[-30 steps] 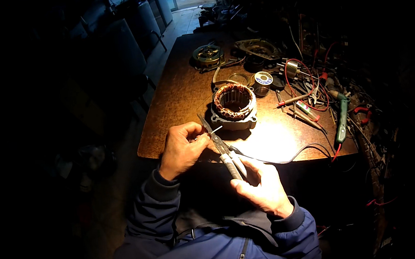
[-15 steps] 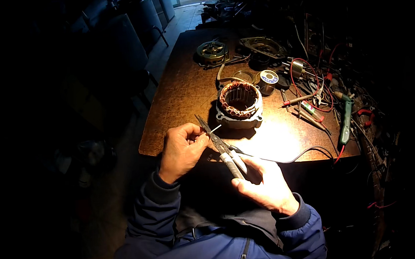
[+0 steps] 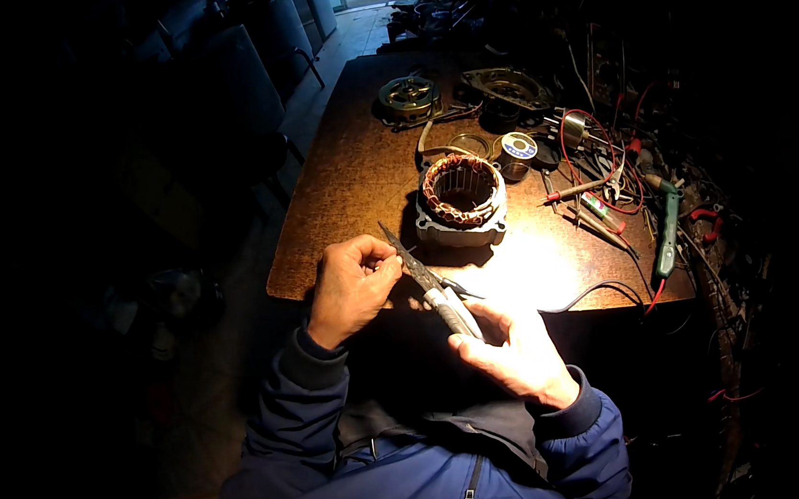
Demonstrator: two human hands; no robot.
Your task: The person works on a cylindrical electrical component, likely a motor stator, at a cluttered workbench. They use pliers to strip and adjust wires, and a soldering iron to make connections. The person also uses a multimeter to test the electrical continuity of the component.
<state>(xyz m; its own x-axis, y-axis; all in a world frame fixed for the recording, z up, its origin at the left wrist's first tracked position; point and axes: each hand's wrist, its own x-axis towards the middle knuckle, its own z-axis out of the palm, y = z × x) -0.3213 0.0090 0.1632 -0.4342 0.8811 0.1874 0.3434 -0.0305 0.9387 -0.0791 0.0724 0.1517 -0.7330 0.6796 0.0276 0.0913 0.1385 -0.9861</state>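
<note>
My right hand [image 3: 518, 358] is closed around the pale, wrapped handles of scissors [image 3: 433, 294], whose dark blades point up and left. The blades look nearly together and cross right at the fingertips of my left hand [image 3: 353, 288]. That hand is pinched on a thin white piece [image 3: 408, 251], like a sleeve or tube, of which only a small bit shows by the blades. Just beyond the scissors, a motor stator [image 3: 463, 229] with a ring of copper windings stands on the wooden bench, touched by neither hand.
Behind the stator are a solder spool [image 3: 518, 150], a brass-coloured round end cover [image 3: 408, 98] and another metal housing [image 3: 507, 90]. At the right lie a green-handled tool [image 3: 668, 231], probe-like tools and tangled wires. A dark cable [image 3: 605, 285] curves along the bench's front edge [image 3: 631, 306].
The scissors' blades have come closer together, and the white piece shows much shorter beyond them. My right hand has shifted slightly. My left hand keeps its pinch in nearly the same place.
</note>
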